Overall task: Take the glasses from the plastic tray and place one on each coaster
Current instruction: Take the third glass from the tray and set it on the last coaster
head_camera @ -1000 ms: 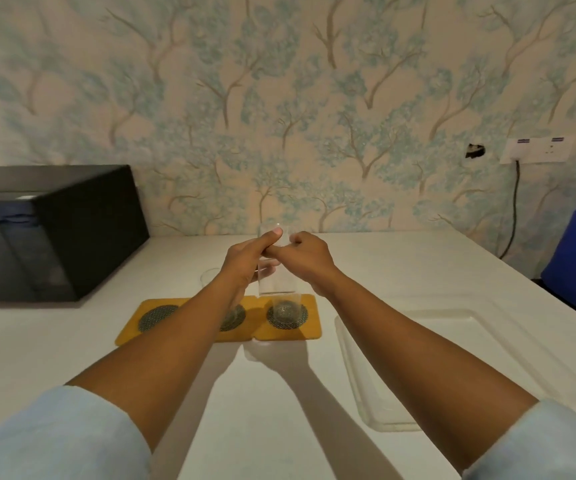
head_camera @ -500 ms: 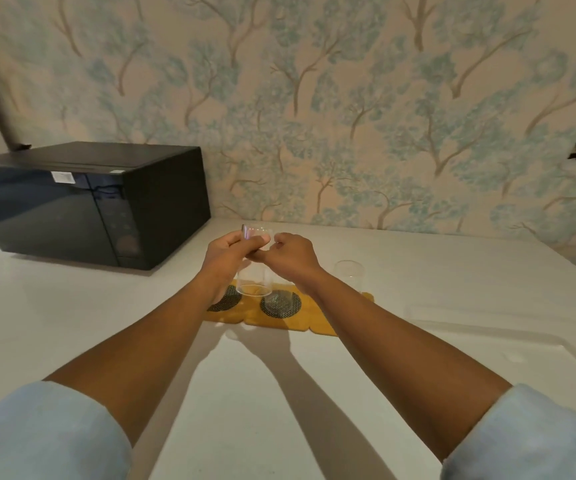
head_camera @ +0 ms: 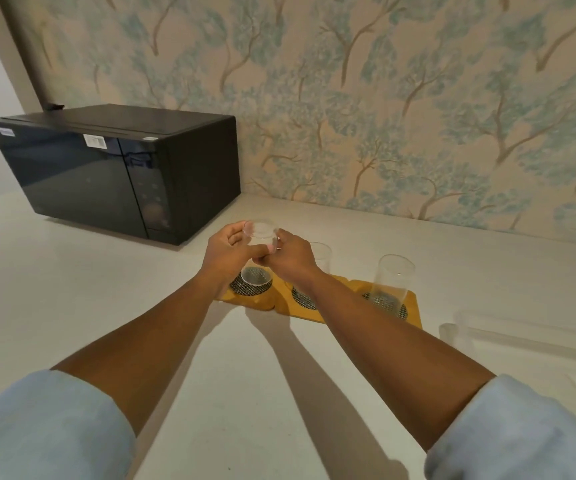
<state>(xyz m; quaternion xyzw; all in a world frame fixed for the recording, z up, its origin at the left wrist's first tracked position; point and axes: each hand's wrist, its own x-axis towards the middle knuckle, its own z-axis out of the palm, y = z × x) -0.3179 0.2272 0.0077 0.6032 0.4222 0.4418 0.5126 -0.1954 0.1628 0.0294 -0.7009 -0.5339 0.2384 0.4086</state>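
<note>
A black microwave (head_camera: pixel 117 171) stands at ten o'clock on the white counter (head_camera: pixel 72 306). At centre, the left hand (head_camera: pixel 231 256) and right hand (head_camera: pixel 291 256) together grip a clear glass (head_camera: pixel 258 254) upright over the leftmost coaster (head_camera: pixel 250 289) (contact unclear). At two o'clock another glass (head_camera: pixel 392 284) stands on the rightmost coaster (head_camera: pixel 388 304); the plastic tray (head_camera: pixel 522 336) lies at three o'clock.

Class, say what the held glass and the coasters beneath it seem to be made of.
Held glass: clear glass or plastic, glossy; the coaster shows through it. Coasters: matte mustard-yellow, perhaps wood or cork, with a dark mesh-like round inset; the exact material cannot be told.
</note>
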